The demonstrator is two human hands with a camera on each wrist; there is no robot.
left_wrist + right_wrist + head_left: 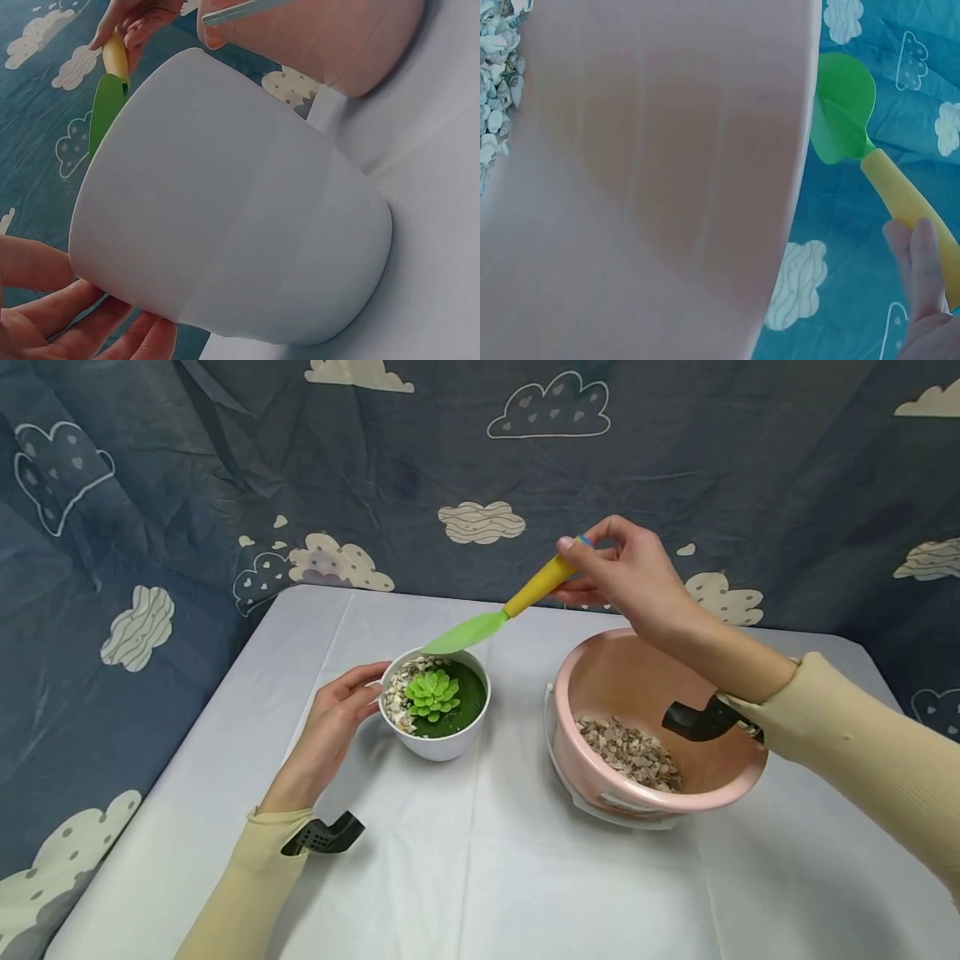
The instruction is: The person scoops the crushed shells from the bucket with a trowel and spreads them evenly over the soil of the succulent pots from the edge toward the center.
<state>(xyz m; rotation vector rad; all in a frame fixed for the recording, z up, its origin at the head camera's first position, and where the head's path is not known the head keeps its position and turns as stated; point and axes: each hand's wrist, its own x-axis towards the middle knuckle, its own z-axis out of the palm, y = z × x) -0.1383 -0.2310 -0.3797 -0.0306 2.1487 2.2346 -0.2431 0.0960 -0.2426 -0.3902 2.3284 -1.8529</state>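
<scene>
My right hand [630,568] grips the yellow handle of a toy garden trowel [468,633] near its end. The green blade slants down to the left, its tip at the back rim of a white pot [442,748]. Inside the pot a bright green succulent [432,695] sits on a dark green surface, with small shell bits [397,697] along the left side. With fairly straight fingers, my left hand [330,718] touches the pot's left side; its fingertips [157,334] lie against the wall in the left wrist view.
To the right of the pot stands a pink bucket [573,760] with a pale handle, below my right forearm. A heap of shell pieces [630,753] lies in its bottom. A white cloth [420,877] covers the table, and a dark cloud-patterned curtain [420,468] hangs behind.
</scene>
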